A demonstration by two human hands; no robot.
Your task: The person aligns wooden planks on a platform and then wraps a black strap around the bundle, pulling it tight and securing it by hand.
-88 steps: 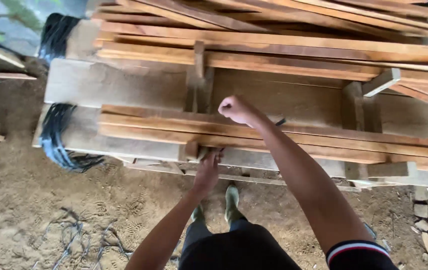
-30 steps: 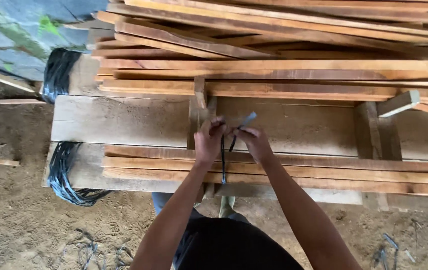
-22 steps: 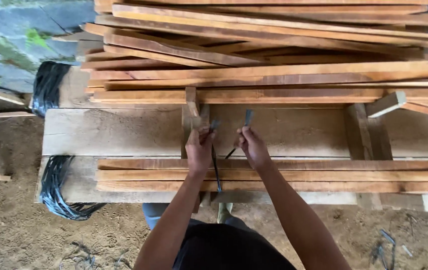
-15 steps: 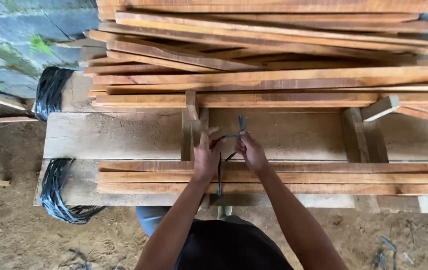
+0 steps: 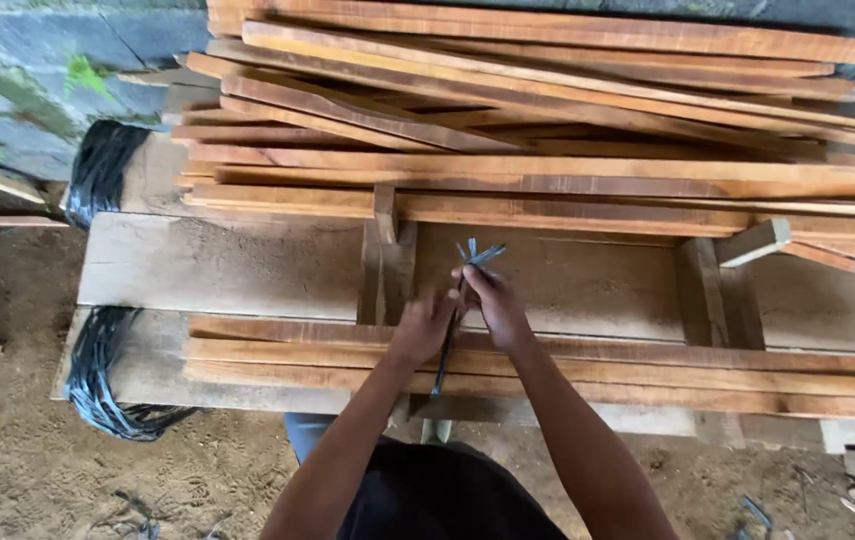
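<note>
Head view, looking down: two bare hands meet over one near bundle of long reddish-brown wooden slats (image 5: 647, 370), which lies left to right along the near edge of a grey plank workbench (image 5: 227, 265). The left hand (image 5: 423, 325) is closed around one dark flat plastic strap (image 5: 444, 350) that runs across the bundle from near to far. The right hand (image 5: 495, 305), just beside it and touching the same strap, pinches the strap's upper part with curled fingers; the strap's loose ends (image 5: 477, 252) fan out beyond the fingertips, over the bench's bare middle.

Further items: one larger loose stack of the same long wooden slats (image 5: 547, 130) on the far side of the bench, too overlapped to count singly. Two upright wooden crosspieces (image 5: 384, 260) and (image 5: 699, 290) stand between the stack and the bundle. Two coils of black strapping (image 5: 97, 365) and (image 5: 102, 170) hang at the bench's left end, one near, one far. Sandy ground (image 5: 7, 450) lies below.
</note>
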